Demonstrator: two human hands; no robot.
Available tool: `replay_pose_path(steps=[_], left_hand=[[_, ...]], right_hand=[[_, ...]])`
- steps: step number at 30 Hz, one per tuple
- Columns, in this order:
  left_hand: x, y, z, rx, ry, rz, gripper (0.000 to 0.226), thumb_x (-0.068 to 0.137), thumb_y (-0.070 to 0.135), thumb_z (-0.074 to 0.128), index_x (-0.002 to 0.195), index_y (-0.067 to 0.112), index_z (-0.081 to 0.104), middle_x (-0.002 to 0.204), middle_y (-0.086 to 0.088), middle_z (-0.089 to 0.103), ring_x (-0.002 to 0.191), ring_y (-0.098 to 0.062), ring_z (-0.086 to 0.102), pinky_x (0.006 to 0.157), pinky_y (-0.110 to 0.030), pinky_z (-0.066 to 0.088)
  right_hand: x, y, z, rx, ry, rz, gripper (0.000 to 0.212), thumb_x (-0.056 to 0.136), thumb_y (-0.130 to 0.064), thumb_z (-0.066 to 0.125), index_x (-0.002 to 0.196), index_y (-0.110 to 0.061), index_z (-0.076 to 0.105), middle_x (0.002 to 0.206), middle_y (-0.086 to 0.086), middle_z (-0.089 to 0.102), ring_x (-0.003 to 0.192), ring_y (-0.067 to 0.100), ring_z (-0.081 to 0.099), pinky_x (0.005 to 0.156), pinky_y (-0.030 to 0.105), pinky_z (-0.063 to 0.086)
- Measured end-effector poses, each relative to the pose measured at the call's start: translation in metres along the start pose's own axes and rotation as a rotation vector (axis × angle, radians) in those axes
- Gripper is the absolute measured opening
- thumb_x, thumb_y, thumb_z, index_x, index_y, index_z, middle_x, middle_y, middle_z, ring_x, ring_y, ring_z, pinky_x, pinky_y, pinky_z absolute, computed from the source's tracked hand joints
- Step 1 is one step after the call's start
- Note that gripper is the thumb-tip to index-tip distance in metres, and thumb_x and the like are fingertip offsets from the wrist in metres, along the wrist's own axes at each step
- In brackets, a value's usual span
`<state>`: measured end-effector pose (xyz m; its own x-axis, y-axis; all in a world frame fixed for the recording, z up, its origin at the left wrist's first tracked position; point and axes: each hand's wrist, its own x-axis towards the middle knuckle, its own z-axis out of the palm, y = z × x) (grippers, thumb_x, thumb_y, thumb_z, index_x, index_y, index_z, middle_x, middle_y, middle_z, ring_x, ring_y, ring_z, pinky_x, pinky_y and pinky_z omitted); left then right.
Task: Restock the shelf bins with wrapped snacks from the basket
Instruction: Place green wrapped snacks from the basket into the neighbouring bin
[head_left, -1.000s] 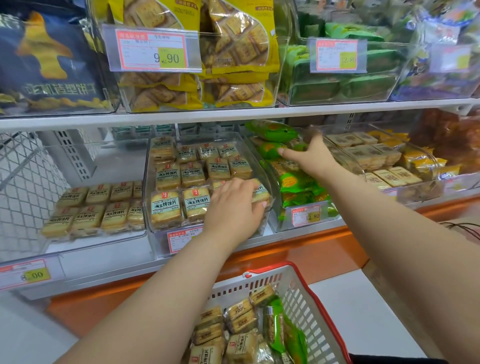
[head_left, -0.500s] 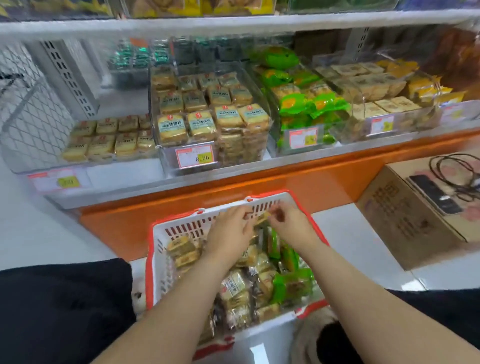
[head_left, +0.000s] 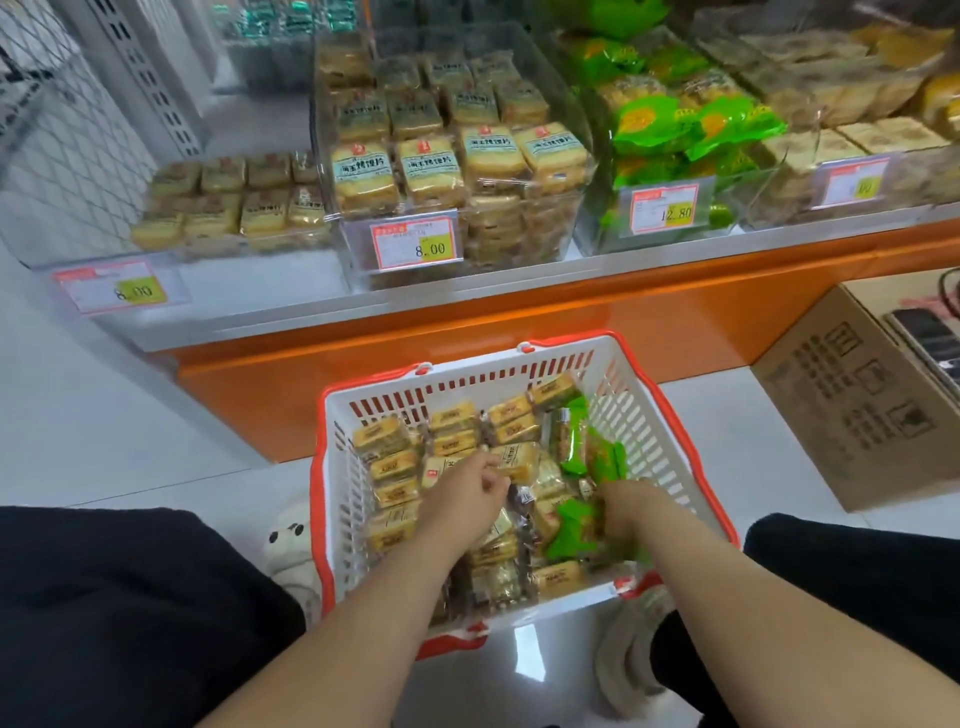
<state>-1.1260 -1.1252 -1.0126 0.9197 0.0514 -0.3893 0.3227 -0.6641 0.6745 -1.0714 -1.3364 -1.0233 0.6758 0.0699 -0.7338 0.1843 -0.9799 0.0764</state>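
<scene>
Basket (head_left: 644, 410): on the floor, in front of the shelf.
Left hand (head_left: 467, 486): your fingers pinch a yellow snack (head_left: 517, 460) in the basket.
Right hand (head_left: 621, 506): down among green snacks (head_left: 574, 530); grip hidden, cannot tell.

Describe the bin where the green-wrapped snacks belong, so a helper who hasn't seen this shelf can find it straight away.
Start at the low shelf above the orange base, behind the red-and-white basket. Along it stand clear bins; take the bin of green packs, just right of the full bin tagged 8.00. It alone holds bright green wrappers, and its tag reads 12.80; its neighbours hold tan and yellow packs.
</scene>
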Motion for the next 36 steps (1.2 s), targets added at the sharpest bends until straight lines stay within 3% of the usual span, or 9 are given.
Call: replay_pose_path(steps=[7,10,13,17,19,23,26,30,36], left_hand=[[-0.008,0.042,-0.032,-0.351,-0.145,-0.236,0.066,0.097,0.063,0.024,0.146,0.022,0.040,0.147,-0.007,0.046,0.116,-0.026,0.059,0.099,-0.046,0.049],[-0.020,0.060,-0.054,-0.809,-0.309,-0.353,0.072,0.091,0.071,0.034,0.148,0.028,0.032,0.148,-0.013,0.044,0.097,-0.030,0.070,0.079,-0.040,0.060],[-0.035,0.079,-0.077,-1.198,-0.446,-0.260,0.048,0.091,0.038,0.060,0.133,0.016,0.052,0.127,-0.019,0.063,0.092,-0.034,0.072,0.071,-0.036,0.062],[-0.040,0.100,-0.080,-1.111,-0.269,0.072,0.037,0.088,0.000,0.065,0.119,0.020,0.062,0.132,-0.007,0.058,0.104,-0.025,0.068,0.085,-0.037,0.058],[-0.043,0.106,-0.080,-0.899,-0.125,0.231,0.045,0.085,0.003,0.071,0.118,0.033,0.063,0.135,0.004,0.052,0.106,-0.018,0.067,0.091,-0.034,0.055],[-0.048,0.116,-0.076,-0.643,0.065,0.428,0.050,0.081,0.008,0.077,0.115,0.042,0.062,0.133,0.016,0.044,0.123,-0.014,0.053,0.101,-0.022,0.047],[-0.053,0.126,-0.074,-0.527,0.186,0.536,0.050,0.080,0.008,0.078,0.116,0.038,0.060,0.133,0.020,0.039,0.122,0.004,0.047,0.100,-0.012,0.042],[-0.053,0.139,-0.080,-0.512,0.210,0.566,0.055,0.076,0.016,0.082,0.116,0.044,0.055,0.139,0.017,0.037,0.123,0.006,0.045,0.096,-0.008,0.041],[-0.046,0.169,-0.102,-0.771,0.027,0.491,0.050,0.069,0.017,0.082,0.114,0.026,0.062,0.114,0.007,0.067,0.099,-0.004,0.066,0.079,-0.020,0.052]], right_hand=[[-0.045,0.001,-0.070,0.617,-0.012,-0.220,0.094,0.056,-0.072,0.077,0.131,-0.020,0.055,0.133,0.005,0.058,0.119,0.024,0.056,0.107,0.041,0.041],[-0.077,-0.005,-0.099,0.614,0.118,-0.321,0.059,0.069,-0.052,0.081,0.117,-0.025,0.059,0.123,-0.004,0.059,0.110,0.016,0.058,0.100,0.035,0.046],[-0.109,-0.003,-0.126,0.477,0.279,-0.426,0.044,0.080,-0.030,0.078,0.114,-0.030,0.051,0.110,-0.010,0.058,0.091,0.003,0.057,0.073,0.013,0.041],[-0.139,0.014,-0.155,0.467,0.401,-0.468,0.055,0.088,0.000,0.059,0.136,-0.025,0.048,0.131,-0.012,0.048,0.114,0.013,0.056,0.072,0.007,0.043],[-0.154,0.020,-0.169,0.685,0.456,-0.383,0.045,0.095,-0.005,0.055,0.135,-0.023,0.047,0.125,-0.008,0.051,0.101,0.020,0.063,0.074,0.020,0.054],[-0.172,0.030,-0.184,1.057,0.146,-0.310,0.034,0.097,-0.034,0.056,0.123,-0.013,0.050,0.113,0.009,0.062,0.083,0.026,0.070,0.066,0.032,0.058],[-0.169,0.027,-0.186,1.080,0.066,-0.394,0.018,0.096,-0.018,0.060,0.112,-0.012,0.057,0.094,0.012,0.069,0.079,0.027,0.065,0.072,0.037,0.057],[-0.164,0.030,-0.199,1.095,0.085,-0.450,0.031,0.089,-0.014,0.069,0.116,-0.016,0.055,0.091,0.013,0.071,0.081,0.031,0.064,0.080,0.044,0.055],[-0.171,0.069,-0.223,1.086,0.211,-0.449,0.050,0.082,-0.058,0.058,0.122,-0.029,0.051,0.106,0.009,0.066,0.080,0.026,0.068,0.067,0.034,0.057]])
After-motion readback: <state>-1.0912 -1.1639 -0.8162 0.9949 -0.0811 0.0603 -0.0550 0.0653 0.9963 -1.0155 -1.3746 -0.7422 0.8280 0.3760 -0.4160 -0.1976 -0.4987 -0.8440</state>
